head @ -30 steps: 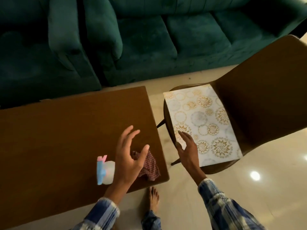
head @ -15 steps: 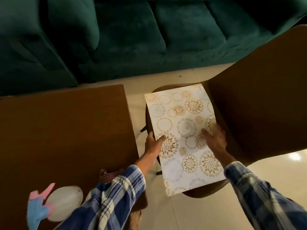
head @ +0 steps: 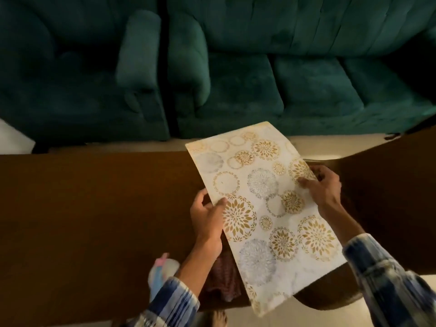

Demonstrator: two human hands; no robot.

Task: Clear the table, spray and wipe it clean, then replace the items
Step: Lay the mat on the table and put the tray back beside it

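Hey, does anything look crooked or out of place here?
The patterned mat, held by the left hand and right hand, is skewed to the table and juts past its right end. The crumpled red cloth is partly hidden behind it. Nothing looks spilled or damaged.

Saw a deep green velvet sofa [head: 306, 90] spanning twelve to two o'clock, three seat cushions side by side. Found a matching green seat [head: 70, 79] at ten o'clock, its padded arm just beside the sofa's arm, a dark gap between. Noted pale, glossy floor [head: 330, 147] in a strip below the sofa front. Made out a brown wooden tabletop [head: 94, 208] from nine o'clock to centre, and a brown chair [head: 389, 197] at three o'clock. Found the light dim and warm throughout.
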